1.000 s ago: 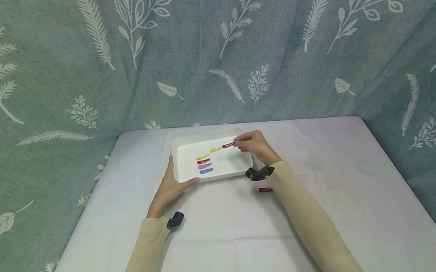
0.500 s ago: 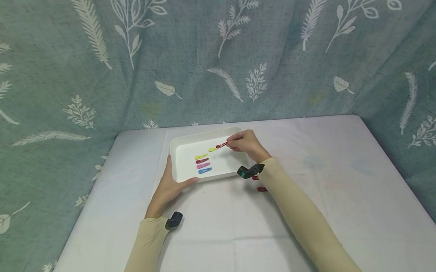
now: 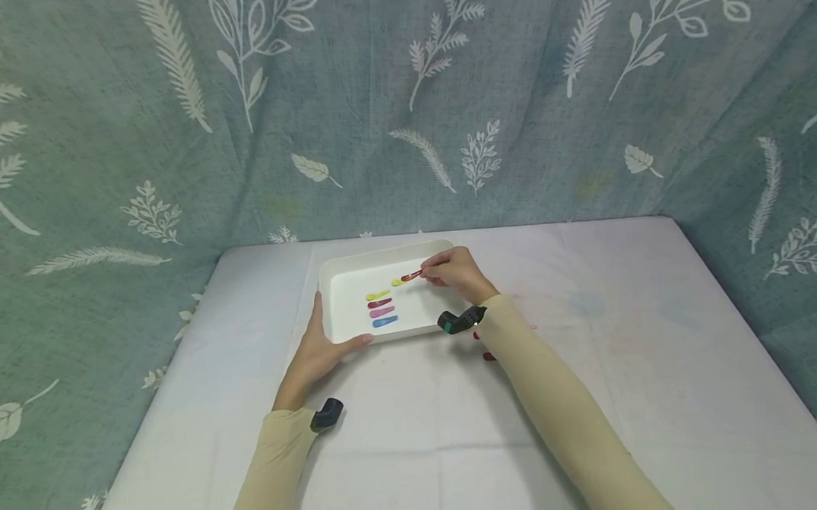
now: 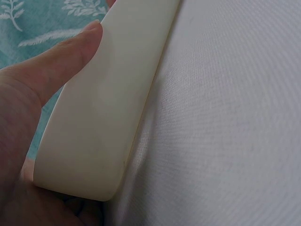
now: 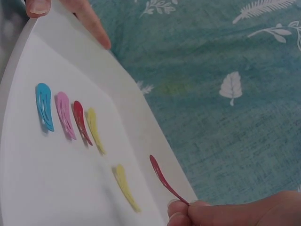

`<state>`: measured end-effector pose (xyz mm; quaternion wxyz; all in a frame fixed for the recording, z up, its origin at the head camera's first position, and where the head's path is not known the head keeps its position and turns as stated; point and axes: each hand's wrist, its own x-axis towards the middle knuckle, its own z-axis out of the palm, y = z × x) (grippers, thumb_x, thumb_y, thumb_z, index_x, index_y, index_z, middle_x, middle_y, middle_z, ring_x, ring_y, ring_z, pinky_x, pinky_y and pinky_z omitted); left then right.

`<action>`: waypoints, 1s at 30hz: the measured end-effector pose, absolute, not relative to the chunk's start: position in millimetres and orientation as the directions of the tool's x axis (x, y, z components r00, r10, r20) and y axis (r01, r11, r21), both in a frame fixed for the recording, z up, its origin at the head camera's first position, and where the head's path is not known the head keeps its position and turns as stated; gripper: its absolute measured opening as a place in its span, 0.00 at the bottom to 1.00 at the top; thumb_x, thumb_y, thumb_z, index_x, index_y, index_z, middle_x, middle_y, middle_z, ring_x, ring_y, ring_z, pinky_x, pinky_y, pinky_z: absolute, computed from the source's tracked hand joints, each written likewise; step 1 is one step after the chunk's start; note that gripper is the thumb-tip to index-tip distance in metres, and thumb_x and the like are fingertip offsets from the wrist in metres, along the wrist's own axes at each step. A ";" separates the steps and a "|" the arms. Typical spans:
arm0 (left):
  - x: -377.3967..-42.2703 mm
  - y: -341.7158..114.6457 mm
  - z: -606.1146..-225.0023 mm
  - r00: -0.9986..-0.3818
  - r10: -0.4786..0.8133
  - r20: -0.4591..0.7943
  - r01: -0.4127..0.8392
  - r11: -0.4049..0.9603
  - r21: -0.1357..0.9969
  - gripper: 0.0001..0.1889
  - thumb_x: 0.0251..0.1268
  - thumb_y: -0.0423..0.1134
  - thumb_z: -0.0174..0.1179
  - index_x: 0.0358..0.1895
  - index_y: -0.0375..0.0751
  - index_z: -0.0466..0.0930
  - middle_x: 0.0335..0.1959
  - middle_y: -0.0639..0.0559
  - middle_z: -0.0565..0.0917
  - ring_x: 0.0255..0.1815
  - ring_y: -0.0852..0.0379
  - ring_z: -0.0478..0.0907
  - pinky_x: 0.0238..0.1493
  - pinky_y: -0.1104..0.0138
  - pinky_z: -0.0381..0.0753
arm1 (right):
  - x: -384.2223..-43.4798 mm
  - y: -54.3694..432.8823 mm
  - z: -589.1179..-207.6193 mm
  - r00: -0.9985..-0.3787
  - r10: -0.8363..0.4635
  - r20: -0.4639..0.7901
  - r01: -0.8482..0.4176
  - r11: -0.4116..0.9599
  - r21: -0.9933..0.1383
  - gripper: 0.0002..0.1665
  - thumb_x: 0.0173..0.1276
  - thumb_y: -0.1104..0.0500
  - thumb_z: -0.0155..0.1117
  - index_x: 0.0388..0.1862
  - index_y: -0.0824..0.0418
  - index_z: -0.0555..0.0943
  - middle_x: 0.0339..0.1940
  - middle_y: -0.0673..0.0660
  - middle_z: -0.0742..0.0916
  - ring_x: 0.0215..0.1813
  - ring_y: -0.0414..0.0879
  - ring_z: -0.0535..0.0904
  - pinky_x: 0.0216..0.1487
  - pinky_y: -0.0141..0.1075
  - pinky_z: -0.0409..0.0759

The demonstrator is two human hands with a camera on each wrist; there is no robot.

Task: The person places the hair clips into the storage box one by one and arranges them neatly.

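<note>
A white tray (image 3: 425,315) lies on the table. My left hand (image 3: 313,354) grips its near left corner, thumb (image 4: 77,49) along the front wall and fingers at the left side. Between thumb and fingertips, my right hand (image 3: 456,274) pinches the narrow end of a red snap hair clip (image 5: 162,176), held over the tray's far right part. Inside the tray lie a blue hair clip (image 5: 44,106), a pink one (image 5: 65,114), a red one (image 5: 82,121) and a yellow one (image 5: 96,129) in a column. A second yellow hair clip (image 5: 125,187) lies apart from them, near the held clip.
Red hair clips (image 3: 489,356) lie on the white tablecloth (image 3: 390,469), partly hidden by the right sleeve (image 3: 558,385). A pink tip (image 3: 533,327) shows just past that sleeve. A leaf-patterned curtain (image 3: 375,112) hangs behind the table's far edge.
My right hand has moved left with the red hair clip, bringing it next to the second yellow one. More of the clips beside the right sleeve now show. The left hand stays on the tray.
</note>
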<state>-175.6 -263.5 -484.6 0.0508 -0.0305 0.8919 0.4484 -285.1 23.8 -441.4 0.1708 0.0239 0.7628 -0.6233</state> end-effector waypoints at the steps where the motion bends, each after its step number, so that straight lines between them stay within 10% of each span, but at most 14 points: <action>1: -175.7 -263.6 -484.9 -0.993 -0.008 -0.115 -0.097 0.597 0.796 0.76 0.49 0.64 0.78 0.84 0.54 0.21 0.88 0.46 0.38 0.88 0.41 0.40 0.84 0.39 0.46 | -285.3 23.2 -442.5 -0.941 -0.175 -0.290 0.249 0.223 -0.943 0.11 0.73 0.62 0.68 0.49 0.68 0.87 0.47 0.61 0.90 0.39 0.41 0.83 0.44 0.30 0.85; 30: -173.4 -262.3 -483.0 -0.994 -0.008 -0.110 -0.094 0.578 0.811 0.76 0.48 0.64 0.79 0.85 0.52 0.22 0.88 0.47 0.38 0.88 0.41 0.39 0.84 0.39 0.46 | -288.6 7.7 -453.9 -0.930 -0.160 -0.330 0.278 0.278 -0.919 0.11 0.69 0.64 0.72 0.47 0.67 0.89 0.31 0.51 0.85 0.29 0.40 0.77 0.36 0.30 0.78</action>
